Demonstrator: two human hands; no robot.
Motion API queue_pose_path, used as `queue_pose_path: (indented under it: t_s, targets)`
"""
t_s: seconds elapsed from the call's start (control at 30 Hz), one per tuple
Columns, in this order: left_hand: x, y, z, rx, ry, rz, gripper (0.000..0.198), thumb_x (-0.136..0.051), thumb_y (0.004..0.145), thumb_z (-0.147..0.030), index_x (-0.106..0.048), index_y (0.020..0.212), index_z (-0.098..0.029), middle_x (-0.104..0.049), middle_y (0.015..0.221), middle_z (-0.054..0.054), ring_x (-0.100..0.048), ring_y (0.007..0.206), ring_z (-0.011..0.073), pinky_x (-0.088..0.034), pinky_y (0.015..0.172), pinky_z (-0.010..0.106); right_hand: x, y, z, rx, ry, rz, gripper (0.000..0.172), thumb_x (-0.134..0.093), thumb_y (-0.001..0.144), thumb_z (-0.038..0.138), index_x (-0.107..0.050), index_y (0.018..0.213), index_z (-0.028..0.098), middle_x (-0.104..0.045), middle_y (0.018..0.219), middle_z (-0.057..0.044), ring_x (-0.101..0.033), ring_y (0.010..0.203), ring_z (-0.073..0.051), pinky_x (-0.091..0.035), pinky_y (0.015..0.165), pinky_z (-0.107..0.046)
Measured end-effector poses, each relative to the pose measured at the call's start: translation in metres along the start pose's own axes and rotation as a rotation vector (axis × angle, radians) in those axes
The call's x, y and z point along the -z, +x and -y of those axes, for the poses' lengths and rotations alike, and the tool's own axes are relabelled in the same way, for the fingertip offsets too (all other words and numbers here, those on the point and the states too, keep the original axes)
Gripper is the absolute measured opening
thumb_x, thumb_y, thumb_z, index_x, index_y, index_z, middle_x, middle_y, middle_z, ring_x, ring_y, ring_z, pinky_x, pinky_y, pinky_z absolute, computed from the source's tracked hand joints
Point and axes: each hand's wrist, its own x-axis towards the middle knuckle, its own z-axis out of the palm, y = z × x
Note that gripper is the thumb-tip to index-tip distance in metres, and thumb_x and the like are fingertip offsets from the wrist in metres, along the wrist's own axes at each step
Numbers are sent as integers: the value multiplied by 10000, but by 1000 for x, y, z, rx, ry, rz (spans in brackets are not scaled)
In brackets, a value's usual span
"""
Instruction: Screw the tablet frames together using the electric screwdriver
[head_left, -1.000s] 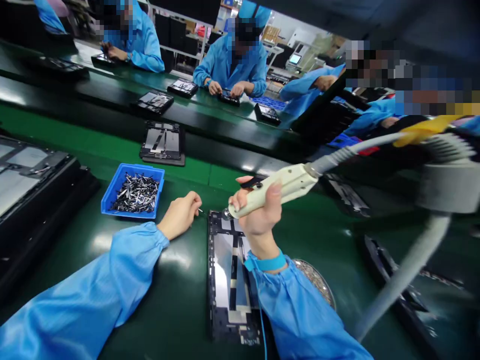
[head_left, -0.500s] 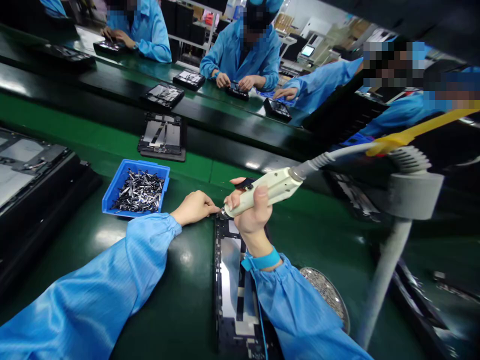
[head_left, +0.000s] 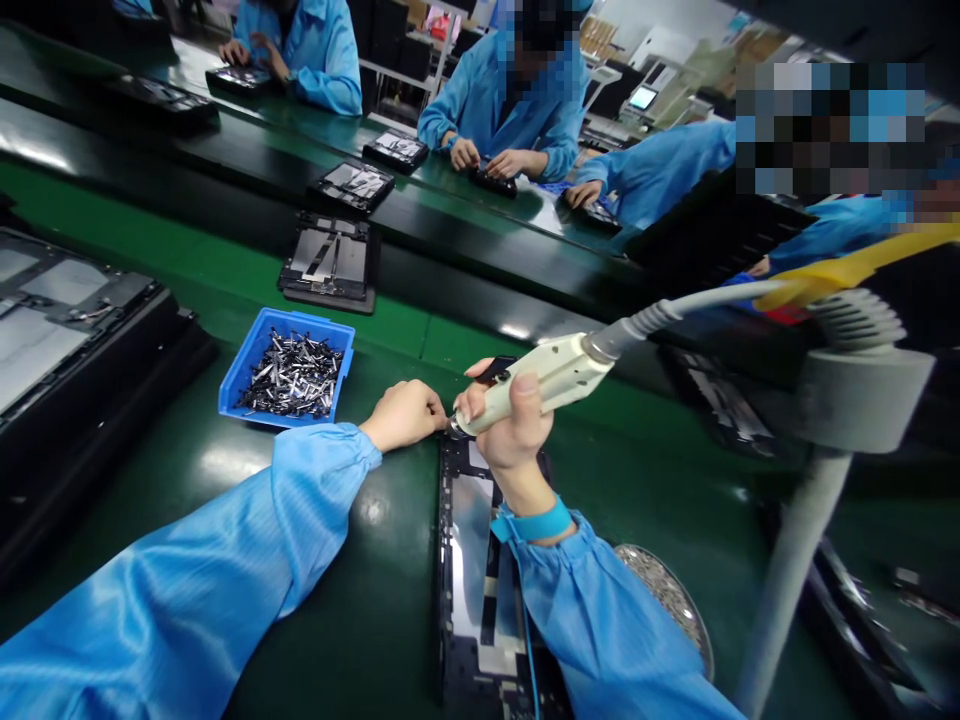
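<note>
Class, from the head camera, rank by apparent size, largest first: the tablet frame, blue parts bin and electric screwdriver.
Largest: Tablet frame. Blue parts bin and electric screwdriver look alike, and the screwdriver's nearness leaves them unranked.

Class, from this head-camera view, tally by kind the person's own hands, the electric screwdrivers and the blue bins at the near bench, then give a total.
Hands (left hand, right hand): 2
Electric screwdriver: 1
Blue plastic bin: 1
Total: 4
</note>
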Motion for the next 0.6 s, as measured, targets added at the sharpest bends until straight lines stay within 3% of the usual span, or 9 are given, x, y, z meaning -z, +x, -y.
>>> queue_pose_path:
  t_s: [0.33,0.5,0.6]
  targets:
    - [-5,-1,4,35,25,-22,155,-689,872,-202,-842,868,-183,-787,856,60,-705,839,226,-467,763,286,-1,1,-3,1,-22,-11,548,-750,759,745,-656,738,205,-459,422,55,-446,353,-125,-430,402,-274]
    - [-6,-4,-3,77,53,-46,95,-767,860,-250,-844,882,-198,-806,888,52,-740,891,226,-533,814,276,3,-2,42,67,118,144,640,-703,710,837,-731,885,222,-411,436,64,-399,360,-144,-363,409,-297]
    - [3,-21,-8,73,89,-86,160,-752,912,-336,-844,949,-211,-816,929,37,-753,932,211,-550,851,259,10,-9,72,111,159,156,644,-698,717,840,-757,907,227,-403,442,57,-379,374,-146,-351,443,-310]
